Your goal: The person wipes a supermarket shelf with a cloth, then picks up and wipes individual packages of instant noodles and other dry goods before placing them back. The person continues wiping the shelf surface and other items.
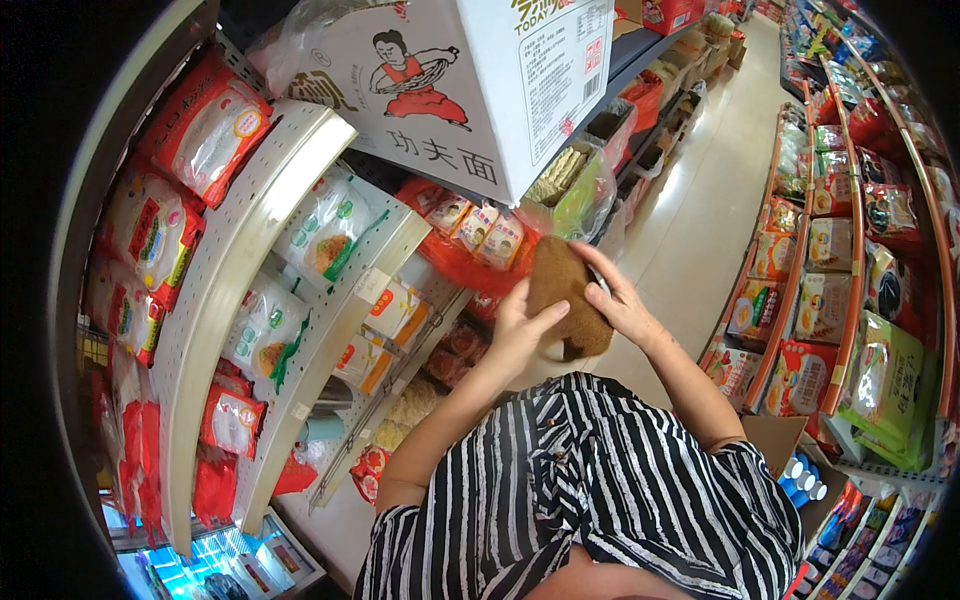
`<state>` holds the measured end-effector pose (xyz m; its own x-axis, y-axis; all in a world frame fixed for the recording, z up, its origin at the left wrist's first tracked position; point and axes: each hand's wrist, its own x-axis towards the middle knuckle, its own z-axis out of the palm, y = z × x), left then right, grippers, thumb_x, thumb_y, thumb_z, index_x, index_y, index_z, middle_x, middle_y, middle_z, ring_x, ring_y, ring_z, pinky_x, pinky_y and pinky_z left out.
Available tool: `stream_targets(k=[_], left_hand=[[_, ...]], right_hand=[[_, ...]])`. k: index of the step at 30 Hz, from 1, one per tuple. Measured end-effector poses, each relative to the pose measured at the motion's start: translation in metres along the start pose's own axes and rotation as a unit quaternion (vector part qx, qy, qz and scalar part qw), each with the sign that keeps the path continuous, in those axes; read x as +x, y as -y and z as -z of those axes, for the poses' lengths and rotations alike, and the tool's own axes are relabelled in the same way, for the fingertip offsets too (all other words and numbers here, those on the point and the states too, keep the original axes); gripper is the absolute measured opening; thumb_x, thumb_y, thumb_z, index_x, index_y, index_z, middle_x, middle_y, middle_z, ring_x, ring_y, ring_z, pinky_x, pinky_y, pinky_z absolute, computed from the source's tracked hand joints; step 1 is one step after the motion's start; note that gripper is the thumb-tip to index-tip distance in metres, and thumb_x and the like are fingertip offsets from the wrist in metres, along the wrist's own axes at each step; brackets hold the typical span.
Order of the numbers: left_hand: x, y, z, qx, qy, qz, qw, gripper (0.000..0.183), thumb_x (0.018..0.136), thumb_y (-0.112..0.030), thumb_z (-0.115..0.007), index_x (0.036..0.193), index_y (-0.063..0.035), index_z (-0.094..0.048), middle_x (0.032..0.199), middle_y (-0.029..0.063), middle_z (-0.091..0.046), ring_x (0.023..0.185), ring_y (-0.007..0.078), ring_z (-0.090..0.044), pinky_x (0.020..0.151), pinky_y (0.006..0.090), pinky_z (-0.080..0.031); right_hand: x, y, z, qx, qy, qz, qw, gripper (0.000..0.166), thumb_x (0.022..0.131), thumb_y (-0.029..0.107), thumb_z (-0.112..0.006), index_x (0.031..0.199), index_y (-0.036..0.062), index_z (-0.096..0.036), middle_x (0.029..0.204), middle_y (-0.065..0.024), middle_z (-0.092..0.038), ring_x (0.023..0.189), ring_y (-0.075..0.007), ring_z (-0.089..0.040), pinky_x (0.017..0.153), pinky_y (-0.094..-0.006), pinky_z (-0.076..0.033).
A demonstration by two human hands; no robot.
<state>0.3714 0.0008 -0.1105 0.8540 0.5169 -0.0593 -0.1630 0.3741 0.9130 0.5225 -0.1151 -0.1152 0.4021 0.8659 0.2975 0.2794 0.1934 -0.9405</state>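
Between my hands is a folded brown cloth [561, 281] with a fuzzy, towel-like surface. My left hand [520, 322] grips its left side, with the thumb lying across the front. On the other side my right hand [621, 296] holds the right edge, fingers behind and thumb in front. The cloth hangs above the aisle floor, just ahead of my striped shirt. Close beyond it, an orange-red plastic bag [469, 259] holds small packets printed with a cartoon face.
A large white noodle carton [420, 90] juts out on the upper left shelf. Metal shelves [262, 195] with bagged goods stand at the left. Along the right run shelves of packaged food [814, 300]. A tiled aisle floor [701, 150] stretches ahead. An open cardboard box [776, 442] sits at lower right.
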Motion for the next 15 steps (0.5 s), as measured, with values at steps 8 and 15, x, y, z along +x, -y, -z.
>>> stream_targets(k=[8, 15], left_hand=[[0.002, -0.001, -0.013, 0.031, -0.063, -0.111, 0.991, 0.045, 0.087, 0.001, -0.064, 0.126, 0.0023, -0.042, 0.119, 0.0147, -0.057, 0.111, 0.0179, -0.056, 0.095, 0.0298, -0.045], [0.001, -0.023, -0.022, -0.029, -0.08, -0.162, 0.983, 0.049, 0.087, 0.001, -0.064, 0.129, -0.0024, -0.038, 0.121, 0.0134, -0.056, 0.111, 0.0181, -0.055, 0.097, 0.0319, -0.044]], right_hand=[[-0.01, 0.0, -0.013, 0.014, -0.034, -0.112, 0.993, 0.057, 0.093, 0.032, -0.061, 0.138, 0.0021, -0.043, 0.133, -0.0151, -0.053, 0.125, -0.0231, -0.048, 0.105, -0.0351, -0.035], [-0.004, 0.032, -0.006, -0.159, 0.062, 0.112, 0.979, 0.081, 0.084, 0.042, -0.069, 0.146, 0.0048, -0.031, 0.144, -0.0203, -0.037, 0.133, -0.0332, -0.038, 0.109, -0.0457, -0.028]])
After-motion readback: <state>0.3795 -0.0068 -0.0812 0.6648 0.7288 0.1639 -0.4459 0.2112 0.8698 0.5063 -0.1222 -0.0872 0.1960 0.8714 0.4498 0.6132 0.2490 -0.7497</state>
